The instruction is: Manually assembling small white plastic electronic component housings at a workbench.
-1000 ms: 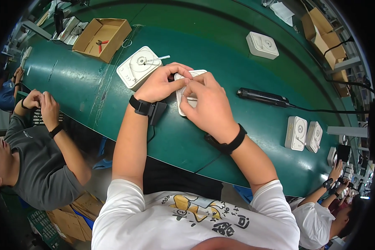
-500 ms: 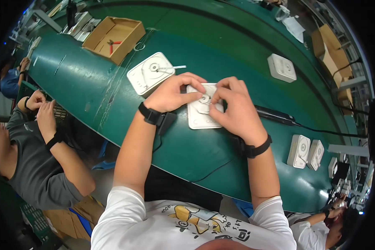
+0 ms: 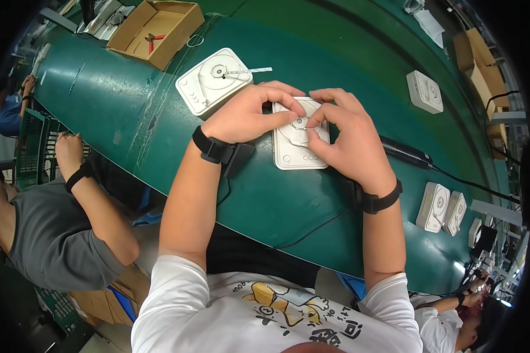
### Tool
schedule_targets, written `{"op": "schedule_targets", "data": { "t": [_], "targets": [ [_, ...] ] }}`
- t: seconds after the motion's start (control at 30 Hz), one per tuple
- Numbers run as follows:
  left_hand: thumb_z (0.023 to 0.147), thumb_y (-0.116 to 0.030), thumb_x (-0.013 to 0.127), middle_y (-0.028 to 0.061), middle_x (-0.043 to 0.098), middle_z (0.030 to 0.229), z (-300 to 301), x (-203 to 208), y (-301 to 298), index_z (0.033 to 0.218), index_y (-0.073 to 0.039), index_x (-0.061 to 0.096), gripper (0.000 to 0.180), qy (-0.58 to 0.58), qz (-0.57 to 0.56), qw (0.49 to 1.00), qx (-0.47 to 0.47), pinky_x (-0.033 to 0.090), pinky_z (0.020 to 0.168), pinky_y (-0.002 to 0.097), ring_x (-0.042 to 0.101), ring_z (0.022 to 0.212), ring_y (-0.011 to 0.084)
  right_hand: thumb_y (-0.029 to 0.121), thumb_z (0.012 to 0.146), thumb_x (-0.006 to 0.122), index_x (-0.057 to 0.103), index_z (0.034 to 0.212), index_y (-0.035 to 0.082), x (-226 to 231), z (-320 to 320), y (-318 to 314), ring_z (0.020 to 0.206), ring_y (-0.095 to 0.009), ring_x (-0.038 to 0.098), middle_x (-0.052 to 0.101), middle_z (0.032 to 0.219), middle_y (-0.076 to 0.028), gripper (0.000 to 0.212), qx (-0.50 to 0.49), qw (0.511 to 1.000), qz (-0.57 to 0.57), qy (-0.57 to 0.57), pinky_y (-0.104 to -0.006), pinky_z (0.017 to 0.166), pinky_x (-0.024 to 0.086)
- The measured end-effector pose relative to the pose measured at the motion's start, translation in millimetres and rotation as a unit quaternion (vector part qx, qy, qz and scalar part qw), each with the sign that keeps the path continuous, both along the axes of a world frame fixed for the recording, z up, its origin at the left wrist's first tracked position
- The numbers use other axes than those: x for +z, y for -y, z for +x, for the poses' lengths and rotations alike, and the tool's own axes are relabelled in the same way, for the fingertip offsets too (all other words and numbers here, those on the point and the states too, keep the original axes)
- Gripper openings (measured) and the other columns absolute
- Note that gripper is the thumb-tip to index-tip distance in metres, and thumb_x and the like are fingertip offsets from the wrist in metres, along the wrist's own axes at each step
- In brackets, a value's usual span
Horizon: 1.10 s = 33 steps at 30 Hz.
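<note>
Green benchtop [image 3: 247, 209] curves across the view, in a workshop with other people seated along it. On it, nearest the person, a white box-shaped device [image 3: 290, 150] lies flat, face up, between the two hands. The left hand [image 3: 241, 113] comes in over its upper left, thumb and forefinger nearly meeting beside the round disc [image 3: 300, 122] on its face. The right hand [image 3: 350, 134] arches over its right side, thumb and forefinger bent in close to that disc. Whether either pair of fingertips pinches anything small, I cannot tell. The device's lower left portion shows uncovered.

Just beyond the left hand sits a second white device [image 3: 201, 88], a pale strip [image 3: 254, 71] reaching out from its disc. Past the right hand lies a black cylindrical tool [image 3: 411, 154] with a cord. Farther off are a cardboard box [image 3: 185, 32] containing red-handled pliers [image 3: 152, 40], and another white device [image 3: 423, 89].
</note>
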State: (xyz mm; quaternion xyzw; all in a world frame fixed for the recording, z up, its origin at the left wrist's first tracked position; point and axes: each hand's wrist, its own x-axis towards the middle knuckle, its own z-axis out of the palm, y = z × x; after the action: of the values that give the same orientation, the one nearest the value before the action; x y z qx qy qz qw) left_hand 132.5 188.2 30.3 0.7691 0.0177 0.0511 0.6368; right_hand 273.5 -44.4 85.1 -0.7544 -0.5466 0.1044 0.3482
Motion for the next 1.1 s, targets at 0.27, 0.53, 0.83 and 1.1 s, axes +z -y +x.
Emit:
{"op": "schedule_targets", "data": {
  "t": [0.27, 0.53, 0.83, 1.1],
  "targets": [
    [0.103, -0.019, 0.091, 0.0126, 0.075, 0.153, -4, 0, 2, 0.123, -0.009, 0.088, 0.023, 0.009, 0.021, 1.0, 0.001, 0.053, 0.12, 0.0405, 0.069, 0.14, 0.0258, 0.013, 0.09, 0.086, 0.076, 0.101, 0.003, -8, -3, -3, 0.129, -0.039, 0.075, 0.078, 0.142, -0.018, 0.018, -0.022, 1.0, 0.004, 0.002, -0.0458, 0.108, 0.063],
    [0.1, -0.018, 0.09, 0.0124, 0.072, 0.154, -2, 2, 16, 0.123, -0.012, 0.082, 0.025, -0.006, 0.057, 0.998, 0.038, 0.051, 0.123, 0.0429, 0.065, 0.145, 0.0281, 0.014, 0.089, 0.086, 0.074, 0.1, 0.002, -23, 8, -7, 0.118, -0.036, 0.078, 0.078, 0.141, -0.019, 0.02, -0.012, 0.997, 0.05, -0.055, -0.0434, 0.102, 0.063],
    [0.098, -0.018, 0.09, 0.0124, 0.073, 0.145, 0, -6, 22, 0.122, -0.011, 0.083, 0.025, 0.006, 0.03, 0.998, 0.047, 0.052, 0.124, 0.0441, 0.067, 0.144, 0.03, 0.011, 0.09, 0.087, 0.075, 0.099, 0.004, -36, 20, -6, 0.106, -0.02, 0.071, 0.079, 0.144, -0.013, 0.016, 0.018, 0.986, 0.047, -0.16, -0.0357, 0.096, 0.059],
    [0.098, -0.019, 0.091, 0.0125, 0.074, 0.142, 5, -10, 25, 0.121, -0.01, 0.085, 0.025, -0.005, 0.011, 0.998, 0.066, 0.055, 0.12, 0.0428, 0.07, 0.14, 0.0293, 0.011, 0.093, 0.088, 0.077, 0.098, 0.007, -47, 36, -7, 0.106, -0.016, 0.066, 0.075, 0.15, -0.009, 0.012, 0.041, 0.97, 0.039, -0.238, -0.0328, 0.096, 0.054]
  ]
}}
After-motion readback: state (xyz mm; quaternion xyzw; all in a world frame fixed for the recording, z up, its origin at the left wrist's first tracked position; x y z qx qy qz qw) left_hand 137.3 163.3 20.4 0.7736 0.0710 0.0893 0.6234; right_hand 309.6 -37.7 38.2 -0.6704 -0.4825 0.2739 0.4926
